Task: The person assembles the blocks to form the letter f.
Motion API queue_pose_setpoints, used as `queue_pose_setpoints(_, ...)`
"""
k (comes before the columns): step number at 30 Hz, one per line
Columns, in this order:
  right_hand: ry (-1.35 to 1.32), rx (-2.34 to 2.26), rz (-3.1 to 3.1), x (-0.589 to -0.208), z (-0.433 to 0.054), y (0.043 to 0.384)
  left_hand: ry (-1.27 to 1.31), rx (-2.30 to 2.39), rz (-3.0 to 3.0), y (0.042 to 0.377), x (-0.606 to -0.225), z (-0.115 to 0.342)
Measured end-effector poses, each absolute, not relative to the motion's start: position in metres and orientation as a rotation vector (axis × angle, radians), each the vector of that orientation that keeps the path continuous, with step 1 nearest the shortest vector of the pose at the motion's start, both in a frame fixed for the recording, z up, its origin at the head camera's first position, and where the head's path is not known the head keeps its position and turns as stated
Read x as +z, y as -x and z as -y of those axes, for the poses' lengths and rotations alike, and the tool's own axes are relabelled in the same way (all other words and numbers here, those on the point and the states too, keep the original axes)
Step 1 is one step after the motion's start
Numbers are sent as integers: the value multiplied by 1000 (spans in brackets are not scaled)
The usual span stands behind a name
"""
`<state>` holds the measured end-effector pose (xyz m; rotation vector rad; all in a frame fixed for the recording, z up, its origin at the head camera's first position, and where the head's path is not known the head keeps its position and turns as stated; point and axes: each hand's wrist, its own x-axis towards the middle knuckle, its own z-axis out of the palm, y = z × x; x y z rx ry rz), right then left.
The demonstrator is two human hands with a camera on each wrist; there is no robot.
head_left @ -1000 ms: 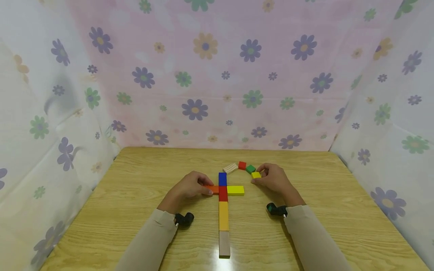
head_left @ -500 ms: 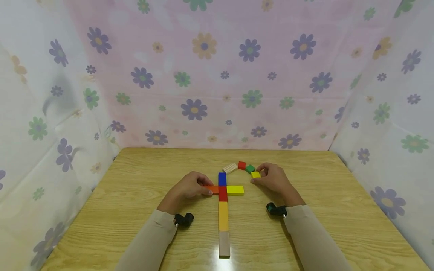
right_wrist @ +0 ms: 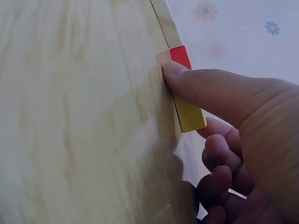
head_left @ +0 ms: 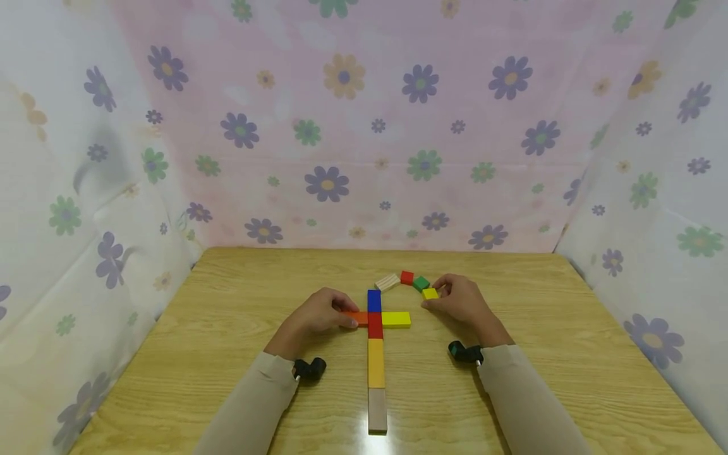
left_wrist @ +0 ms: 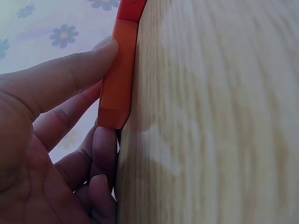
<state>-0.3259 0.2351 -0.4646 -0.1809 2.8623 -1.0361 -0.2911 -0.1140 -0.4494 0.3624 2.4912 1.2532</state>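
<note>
My left hand [head_left: 324, 311] pinches an orange block [left_wrist: 122, 70] lying on the table, its thumb along the block's near side. The orange block's inner end meets a red block [head_left: 375, 325] at the centre of a cross of blocks. A blue block [head_left: 374, 301] lies beyond the red one, and a long yellow block [head_left: 396, 320] extends to its right. With thumb and fingers, my right hand [head_left: 459, 297] holds a small yellow block [head_left: 430, 294]. That block sits at the near end of a curved row, beside a green block [head_left: 421, 283].
A small red block [head_left: 407, 277] and a striped wooden block [head_left: 388, 282] continue the curve towards the blue one. An amber block [head_left: 376, 363] and a plain wood block [head_left: 378, 411] run towards me. A flowered cloth [head_left: 352, 139] stands behind the table [head_left: 227, 379].
</note>
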Motion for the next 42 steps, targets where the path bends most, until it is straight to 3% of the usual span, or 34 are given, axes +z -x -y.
queue_pose_setpoints(42, 178, -1063, -2855, -450, -249, 320, -369, 1257, -2483, 294, -452, 112)
